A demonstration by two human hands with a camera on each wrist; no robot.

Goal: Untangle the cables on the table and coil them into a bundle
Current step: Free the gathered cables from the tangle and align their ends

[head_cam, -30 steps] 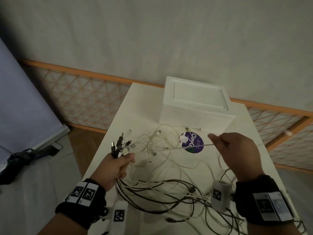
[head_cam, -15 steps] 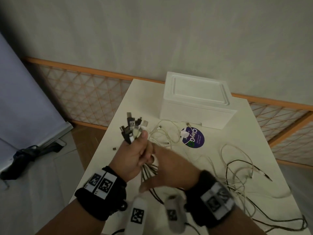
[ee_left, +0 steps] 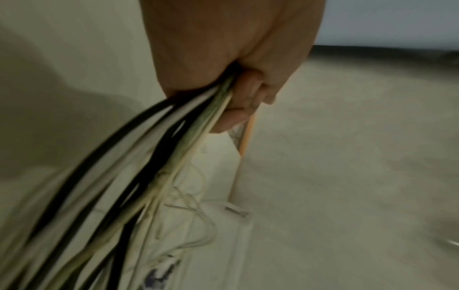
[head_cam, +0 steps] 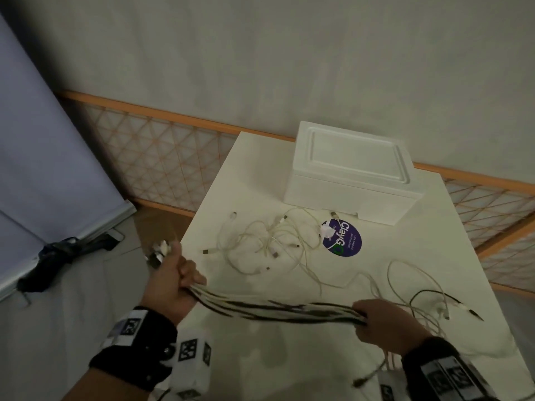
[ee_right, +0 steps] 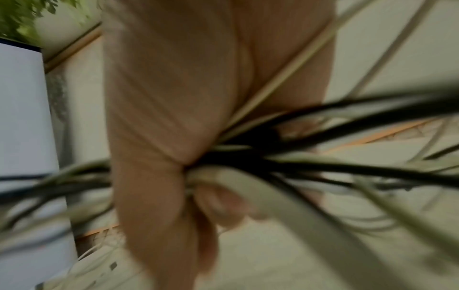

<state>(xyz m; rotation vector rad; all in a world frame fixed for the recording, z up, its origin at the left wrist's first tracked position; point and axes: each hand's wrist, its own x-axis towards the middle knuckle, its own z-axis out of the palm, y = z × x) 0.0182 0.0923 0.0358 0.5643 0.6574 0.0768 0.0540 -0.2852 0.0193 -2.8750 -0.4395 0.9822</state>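
Over the counter [head_cam: 260, 175], left hand [head_cam: 170, 280] and right hand [head_cam: 385, 322] apart now, each clenched round the cables [head_cam: 275, 309], bundle stretched between, formerly close together.

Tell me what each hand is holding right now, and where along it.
Both grip the same bundle of black and white cables: the left hand just behind the plug ends, the right hand farther along its length.

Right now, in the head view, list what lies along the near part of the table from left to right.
Left hand gripping the connector ends → bundle of black and white cables stretched between the hands → right hand with its grip on that bundle → loose cable ends trailing on the table.
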